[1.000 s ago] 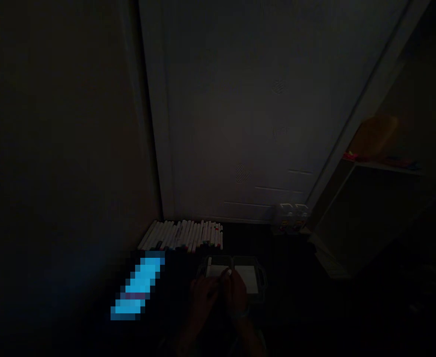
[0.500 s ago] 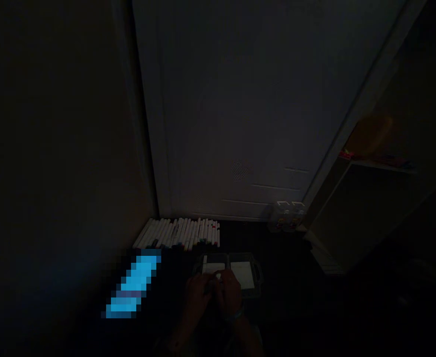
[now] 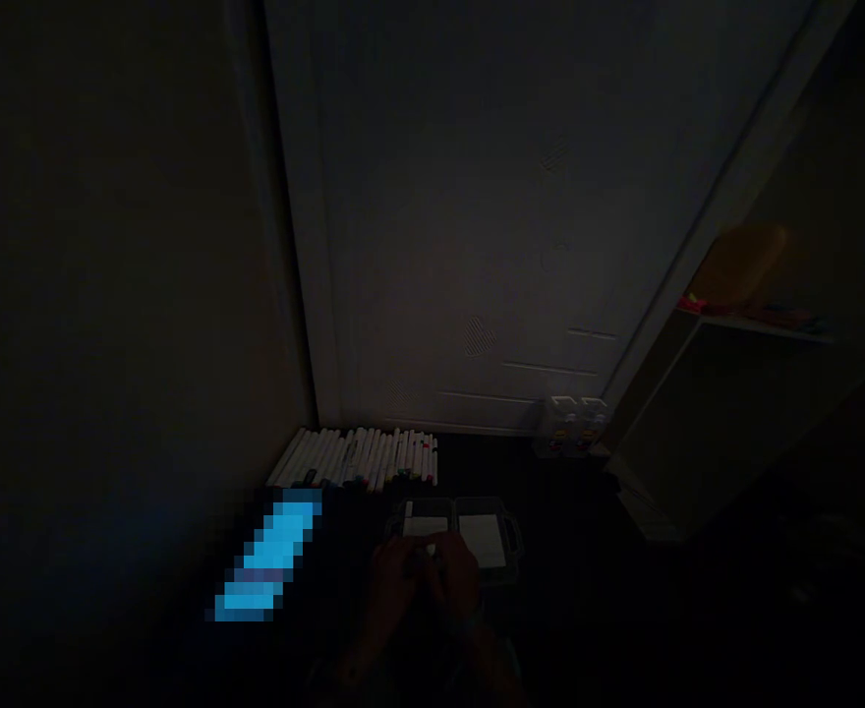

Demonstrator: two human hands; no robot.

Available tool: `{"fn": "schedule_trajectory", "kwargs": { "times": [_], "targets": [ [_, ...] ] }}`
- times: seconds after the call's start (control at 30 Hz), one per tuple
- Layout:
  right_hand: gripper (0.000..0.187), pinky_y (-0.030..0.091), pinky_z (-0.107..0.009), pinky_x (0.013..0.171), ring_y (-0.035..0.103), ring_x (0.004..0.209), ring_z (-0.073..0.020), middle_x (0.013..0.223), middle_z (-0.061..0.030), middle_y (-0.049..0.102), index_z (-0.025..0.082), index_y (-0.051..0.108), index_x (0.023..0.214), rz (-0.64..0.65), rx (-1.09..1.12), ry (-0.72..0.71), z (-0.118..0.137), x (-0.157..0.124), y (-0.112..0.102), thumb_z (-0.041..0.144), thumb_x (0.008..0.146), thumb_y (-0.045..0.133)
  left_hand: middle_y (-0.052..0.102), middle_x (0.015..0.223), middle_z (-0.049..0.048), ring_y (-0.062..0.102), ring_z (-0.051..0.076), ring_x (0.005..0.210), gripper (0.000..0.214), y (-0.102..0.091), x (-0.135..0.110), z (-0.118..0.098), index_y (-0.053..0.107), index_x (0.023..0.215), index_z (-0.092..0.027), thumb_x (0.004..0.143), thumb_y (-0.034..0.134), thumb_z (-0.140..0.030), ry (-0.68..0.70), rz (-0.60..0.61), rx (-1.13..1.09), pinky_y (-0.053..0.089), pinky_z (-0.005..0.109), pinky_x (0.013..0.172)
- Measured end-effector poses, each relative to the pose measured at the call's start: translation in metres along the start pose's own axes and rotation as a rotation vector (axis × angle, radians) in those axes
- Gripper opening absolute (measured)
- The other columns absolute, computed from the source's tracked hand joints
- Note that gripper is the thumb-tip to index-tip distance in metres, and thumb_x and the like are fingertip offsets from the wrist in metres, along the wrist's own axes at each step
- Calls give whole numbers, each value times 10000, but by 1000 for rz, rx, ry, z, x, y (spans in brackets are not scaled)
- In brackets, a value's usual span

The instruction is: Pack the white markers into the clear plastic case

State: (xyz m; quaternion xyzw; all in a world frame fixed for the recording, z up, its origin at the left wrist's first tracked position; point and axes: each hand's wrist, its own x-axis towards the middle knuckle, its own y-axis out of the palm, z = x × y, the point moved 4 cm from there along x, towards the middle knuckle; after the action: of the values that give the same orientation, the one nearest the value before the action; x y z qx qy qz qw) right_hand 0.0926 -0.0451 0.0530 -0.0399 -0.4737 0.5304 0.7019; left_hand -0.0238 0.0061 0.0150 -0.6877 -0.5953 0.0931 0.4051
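Dark floor (image 3: 587, 511) beneath a white door (image 3: 462, 216)

Room, domestic, dimly lit, apparently a home: white panelled door (image 3: 439, 246) set in a plain wall (image 3: 123, 295). Low white shelf unit (image 3: 720, 413) at right, a yellow object (image 3: 738, 264) on top; dark floor (image 3: 550, 472).

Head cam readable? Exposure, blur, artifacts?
Head view: heavily underexposed, leaving the left hand and right hand near-silhouettes, fingers unreadable; the white markers stay faintly legible; the blue patch is coarsely pixelated, its detail lost.
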Motion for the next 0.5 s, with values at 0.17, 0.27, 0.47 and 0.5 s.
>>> {"fn": "schedule_trajectory", "kwargs": {
  "times": [0.17,0.27,0.47,0.5],
  "targets": [
    [197,432,-327,756,537,872,-197,934,-56,597,230,521,1029,6,30,-12,1,0,0,246,887,384,668,1008,60,583,235,976,341,0,0,1,638,970,-210,669,501,-125,11,10,-42,416,404,888],
    [211,430,-333,786,530,913,-199,965,-61,588,233,528,1044,-4,29,-20,3,1,-2,232,882,392,669,992,65,590,236,955,305,1,0,2,642,959,-208,686,517,-156,5,2,-74,424,408,874],
    [205,435,-356,795,522,930,-207,960,-78,572,214,568,1005,-138,45,50,-5,-5,-7,257,877,415,657,1013,54,571,221,972,245,-2,2,4,643,960,-217,759,507,-248,12,-83,-213,429,408,884],
    [203,439,-353,786,532,910,-201,934,-74,580,211,571,983,-174,66,81,-9,-6,-7,257,885,400,659,1004,51,565,221,975,232,-4,3,4,649,949,-221,770,511,-274,20,-106,-226,425,411,888]
  ]
}}
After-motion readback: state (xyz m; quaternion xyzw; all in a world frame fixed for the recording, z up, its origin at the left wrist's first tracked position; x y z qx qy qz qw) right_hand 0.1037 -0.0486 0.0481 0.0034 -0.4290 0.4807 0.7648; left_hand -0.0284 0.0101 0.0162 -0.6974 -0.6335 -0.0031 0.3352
